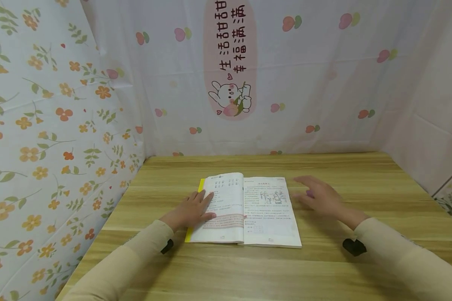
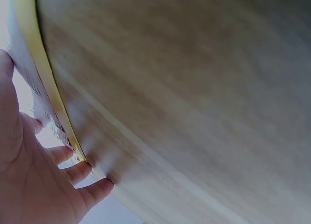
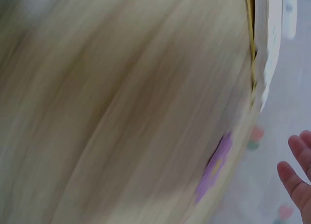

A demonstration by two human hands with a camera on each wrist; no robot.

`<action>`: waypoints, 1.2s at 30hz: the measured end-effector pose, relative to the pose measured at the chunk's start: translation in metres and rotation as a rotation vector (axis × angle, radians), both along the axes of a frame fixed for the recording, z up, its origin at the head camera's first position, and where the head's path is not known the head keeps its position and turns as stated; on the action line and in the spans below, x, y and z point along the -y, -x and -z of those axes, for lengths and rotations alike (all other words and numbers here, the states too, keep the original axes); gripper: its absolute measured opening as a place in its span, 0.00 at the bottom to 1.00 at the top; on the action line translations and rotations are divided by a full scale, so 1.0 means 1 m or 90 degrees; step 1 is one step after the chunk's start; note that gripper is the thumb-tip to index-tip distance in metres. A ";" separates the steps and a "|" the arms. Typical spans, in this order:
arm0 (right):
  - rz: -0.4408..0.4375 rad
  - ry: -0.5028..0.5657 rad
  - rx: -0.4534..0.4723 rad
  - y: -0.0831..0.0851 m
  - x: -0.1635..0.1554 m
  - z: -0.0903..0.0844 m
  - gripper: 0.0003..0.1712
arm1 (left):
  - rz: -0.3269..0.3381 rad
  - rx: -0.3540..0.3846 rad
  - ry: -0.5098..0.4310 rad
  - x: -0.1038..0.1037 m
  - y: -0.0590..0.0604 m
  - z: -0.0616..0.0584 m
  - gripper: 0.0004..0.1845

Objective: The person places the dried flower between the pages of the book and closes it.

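An open book (image 1: 271, 232) with printed pages and a yellow cover lies on the wooden table. On its left page rests my left hand (image 1: 192, 211), fingers spread. From the left wrist view, the same hand (image 2: 36, 170) touches the book's yellow edge (image 2: 48, 80), its fingertips reaching past it. To the right of the book is my right hand (image 1: 320, 200), slightly blurred, with its fingers extended toward the page edge. A flat purple flower shape (image 3: 214, 168) with a yellow centre lies on the table near the right hand (image 3: 301, 185); the head view shows only a bit of purple (image 1: 309, 193) between the fingers.
The wooden table (image 1: 248, 271) reaches back to a white cloth (image 1: 316, 83) printed with fruit, a rabbit and writing. Floral cloth (image 1: 52, 138) hangs along the left side. A dark band piece (image 1: 354, 246) shows under the right wrist.
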State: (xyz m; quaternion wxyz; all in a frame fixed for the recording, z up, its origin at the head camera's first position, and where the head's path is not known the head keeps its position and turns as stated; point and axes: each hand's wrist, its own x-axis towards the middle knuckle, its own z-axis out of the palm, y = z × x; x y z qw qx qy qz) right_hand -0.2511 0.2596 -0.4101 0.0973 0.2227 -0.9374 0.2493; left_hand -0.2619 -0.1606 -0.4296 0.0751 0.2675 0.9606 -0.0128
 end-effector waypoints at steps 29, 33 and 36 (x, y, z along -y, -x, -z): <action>0.103 0.096 0.153 0.034 -0.076 0.029 0.24 | -0.008 0.009 0.007 -0.001 -0.001 0.002 0.42; 0.104 0.078 0.137 0.034 -0.073 0.028 0.20 | -0.008 0.010 -0.002 -0.001 -0.003 -0.001 0.42; 0.115 0.068 0.130 0.035 -0.071 0.029 0.19 | -0.007 0.007 0.000 -0.002 -0.003 -0.003 0.42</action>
